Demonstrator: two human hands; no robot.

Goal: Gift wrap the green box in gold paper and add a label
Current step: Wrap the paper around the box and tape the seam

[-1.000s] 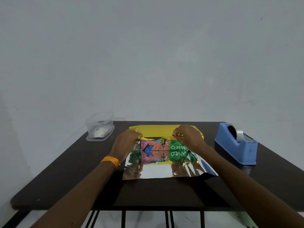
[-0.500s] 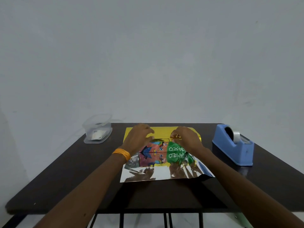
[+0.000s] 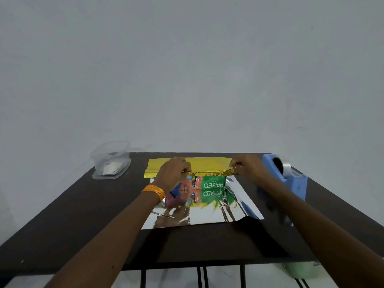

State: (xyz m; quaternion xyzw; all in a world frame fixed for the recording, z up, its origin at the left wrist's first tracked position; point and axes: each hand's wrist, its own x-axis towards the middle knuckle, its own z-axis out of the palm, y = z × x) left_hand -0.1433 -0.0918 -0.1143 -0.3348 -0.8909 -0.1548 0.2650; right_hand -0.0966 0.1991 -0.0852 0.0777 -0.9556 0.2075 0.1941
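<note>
In the head view, a green box (image 3: 214,185) printed "PASEO" is seen lying on the silver underside of a sheet of gold paper (image 3: 207,163), which is spread on a dark table (image 3: 83,215). The box is placed between the two hands, just nearer the person than the fingertips. Beyond the hands the gold face of the sheet is shown. A shiny crease in it is drawn along the far top edge of the box.

The left end of that crease is gripped by the left hand (image 3: 173,173), whose fingers are curled down over it. The right end is pinched between thumb and fingertips of the right hand (image 3: 248,166). An orange band (image 3: 154,191) is worn on the left wrist.

The silver side is stretched out under both forearms (the box and arms are mirrored in it). A blue tape dispenser (image 3: 295,181) loaded with a roll is stood just right of the right hand. A clear plastic container (image 3: 111,161), with something small and pale inside, is set well to the left of the left hand.
</note>
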